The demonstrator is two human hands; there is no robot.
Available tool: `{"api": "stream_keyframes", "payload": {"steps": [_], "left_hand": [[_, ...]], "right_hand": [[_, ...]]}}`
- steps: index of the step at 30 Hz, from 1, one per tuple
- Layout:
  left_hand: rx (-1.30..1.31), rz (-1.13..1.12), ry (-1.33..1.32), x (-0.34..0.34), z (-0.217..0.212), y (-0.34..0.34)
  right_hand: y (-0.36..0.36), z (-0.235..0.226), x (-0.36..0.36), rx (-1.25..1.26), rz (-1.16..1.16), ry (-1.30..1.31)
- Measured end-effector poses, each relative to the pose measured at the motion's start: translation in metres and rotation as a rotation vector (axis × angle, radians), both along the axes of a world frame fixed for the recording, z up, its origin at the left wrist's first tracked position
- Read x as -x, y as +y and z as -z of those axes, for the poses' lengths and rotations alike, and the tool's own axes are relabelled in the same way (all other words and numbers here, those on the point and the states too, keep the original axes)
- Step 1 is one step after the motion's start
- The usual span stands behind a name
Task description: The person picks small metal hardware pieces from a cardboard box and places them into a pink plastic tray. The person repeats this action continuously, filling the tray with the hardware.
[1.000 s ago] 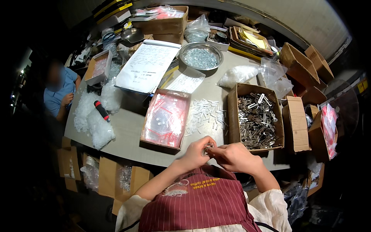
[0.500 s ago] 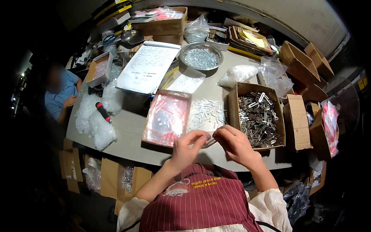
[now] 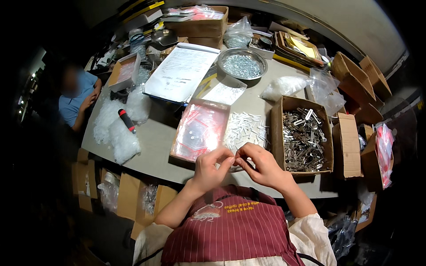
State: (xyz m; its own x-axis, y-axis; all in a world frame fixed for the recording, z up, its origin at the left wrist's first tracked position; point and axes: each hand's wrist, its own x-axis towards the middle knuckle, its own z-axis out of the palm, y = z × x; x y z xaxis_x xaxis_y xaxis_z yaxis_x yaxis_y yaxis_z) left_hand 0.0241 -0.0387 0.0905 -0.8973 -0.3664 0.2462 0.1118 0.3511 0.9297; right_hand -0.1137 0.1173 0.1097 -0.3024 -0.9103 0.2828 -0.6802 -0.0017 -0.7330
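My left hand (image 3: 214, 166) and my right hand (image 3: 261, 167) meet at the near side of the table, fingertips pinched together. Between them is a small clear plastic bag (image 3: 237, 169), mostly hidden by the fingers; what it holds, if anything, I cannot make out. Just beyond the left hand stands a shallow box of clear bags with red edges (image 3: 202, 128). A pile of small white sticks (image 3: 245, 128) lies just past my fingertips. To the right of my right hand is a cardboard box (image 3: 277, 133) full of metal clips (image 3: 306, 137).
A round metal bowl (image 3: 263, 72) of small shiny parts stands at the back, beside a clipboard with written sheets (image 3: 182, 71). At left, a red and black handled tool (image 3: 127, 121) rests on bags of white pieces (image 3: 124, 144). A person in blue (image 3: 77, 104) sits beyond the left edge.
My hands have drawn closer together, the right fingertips now meeting the left ones, and less of the clear bag shows. The whole view has shifted slightly.
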Motion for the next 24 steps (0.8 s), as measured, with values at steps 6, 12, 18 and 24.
{"api": "stream_keyframes", "payload": {"steps": [6,12,18,24], "left_hand": [[-0.437,-0.196,0.03,-0.056,0.021,-0.046],[-0.28,-0.685,0.008,-0.168,0.068,-0.137],[0.067,-1.005,-0.474,-0.257,0.155,-0.146],[0.021,-0.872,-0.236,-0.209,0.141,-0.137]], "right_hand": [[-0.037,0.005,-0.016,-0.042,-0.097,0.163],[-0.093,0.06,0.02,0.042,0.069,0.066],[-0.151,0.107,0.02,-0.006,0.23,0.379],[-0.161,0.118,0.041,-0.069,0.23,0.059]]}}
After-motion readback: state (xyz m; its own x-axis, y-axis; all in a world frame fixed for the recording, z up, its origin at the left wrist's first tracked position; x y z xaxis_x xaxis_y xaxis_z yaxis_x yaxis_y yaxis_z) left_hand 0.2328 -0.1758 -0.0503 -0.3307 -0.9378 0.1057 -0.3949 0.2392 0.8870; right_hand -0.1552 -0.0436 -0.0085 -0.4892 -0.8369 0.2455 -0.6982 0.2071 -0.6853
